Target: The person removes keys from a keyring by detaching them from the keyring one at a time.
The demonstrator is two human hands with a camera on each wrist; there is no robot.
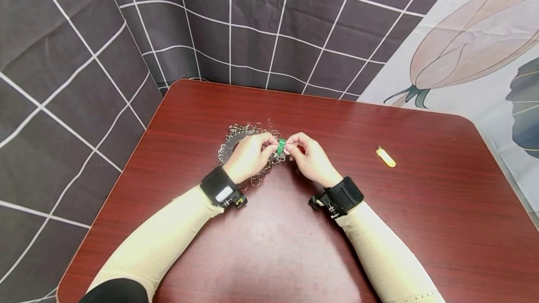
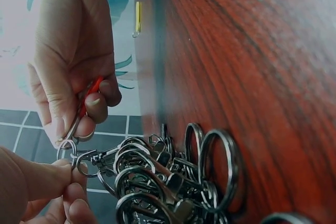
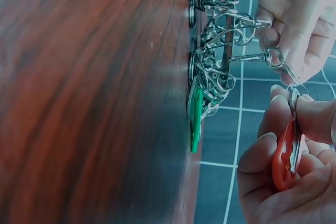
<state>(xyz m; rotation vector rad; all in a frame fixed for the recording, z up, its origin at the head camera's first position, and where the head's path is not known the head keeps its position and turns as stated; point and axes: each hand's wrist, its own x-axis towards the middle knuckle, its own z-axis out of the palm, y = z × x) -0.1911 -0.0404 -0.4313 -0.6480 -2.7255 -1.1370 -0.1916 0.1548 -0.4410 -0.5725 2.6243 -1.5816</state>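
Observation:
Over a dark flat disc [image 1: 229,145] fringed with swivel clasps and split rings [image 1: 255,181], my left hand [image 1: 247,157] pinches a small split ring [image 3: 290,72] joined to a clasp [image 3: 254,57]. Close beside it, my right hand [image 1: 312,159] grips a red plastic piece [image 3: 282,171] with a slim silver metal part [image 3: 294,129] along it. The metal tip meets the split ring between both hands' fingertips, though whether it passes through cannot be told. A green key tag [image 3: 197,121] hangs at the disc's edge. In the head view the red piece is hidden.
A yellow key tag [image 1: 385,157] lies alone on the red-brown table [image 1: 421,228], to the right of the hands. Beyond the table's back edge hangs a dark checked cloth [image 1: 252,50], with a flower-patterned cloth [image 1: 459,60] at the right.

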